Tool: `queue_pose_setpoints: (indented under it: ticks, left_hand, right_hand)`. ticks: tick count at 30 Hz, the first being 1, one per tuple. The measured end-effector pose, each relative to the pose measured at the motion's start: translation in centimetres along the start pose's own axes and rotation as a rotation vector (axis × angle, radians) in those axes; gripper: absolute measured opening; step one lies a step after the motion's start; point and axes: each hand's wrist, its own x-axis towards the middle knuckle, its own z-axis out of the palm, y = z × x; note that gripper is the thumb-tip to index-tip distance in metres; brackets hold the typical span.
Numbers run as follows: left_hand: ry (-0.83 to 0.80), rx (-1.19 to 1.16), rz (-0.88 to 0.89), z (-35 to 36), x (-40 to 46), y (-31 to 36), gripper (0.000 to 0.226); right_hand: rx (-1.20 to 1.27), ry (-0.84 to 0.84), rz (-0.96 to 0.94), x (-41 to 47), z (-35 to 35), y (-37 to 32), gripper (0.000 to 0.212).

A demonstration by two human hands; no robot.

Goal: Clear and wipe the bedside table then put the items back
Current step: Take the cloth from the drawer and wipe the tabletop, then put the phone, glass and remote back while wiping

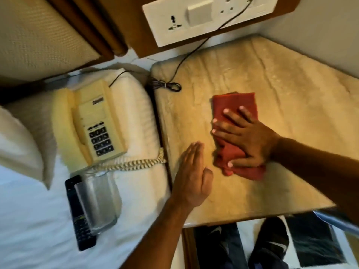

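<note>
The red cloth [236,131] lies folded on the marble tabletop [291,84], its long axis running from the near edge toward the wall, with the right hand [244,138] spread flat on top of it, fingers splayed and pressing down rather than gripping. The left hand [192,175] rests open and empty just beside the cloth, on the tabletop's bed-side edge. The unwiped far stretch likely comes next; the phone [91,123], glass [99,202] and remote [77,212] wait on the bed [29,230], nearer the left hand.
</note>
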Motion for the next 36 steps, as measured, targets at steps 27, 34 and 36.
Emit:
queue_pose_setpoints:
  ticks: [27, 34, 36]
  left_hand:
    - [0.290, -0.972, -0.776, -26.1, 2.4, -10.9, 0.051]
    - [0.077, -0.894, -0.530, -19.4, 5.0, -2.7, 0.055]
    - [-0.007, -0.999, -0.473, -16.9, 4.2, -0.5, 0.057]
  right_hand:
    - [0.989, 0.212, 0.640, 7.5, -3.6, -12.5, 0.060]
    - [1.368, 0.588, 0.415, 10.7, -15.5, -14.6, 0.054]
    - [1.264, 0.593, 0.467, 12.0, -17.3, -12.7, 0.043]
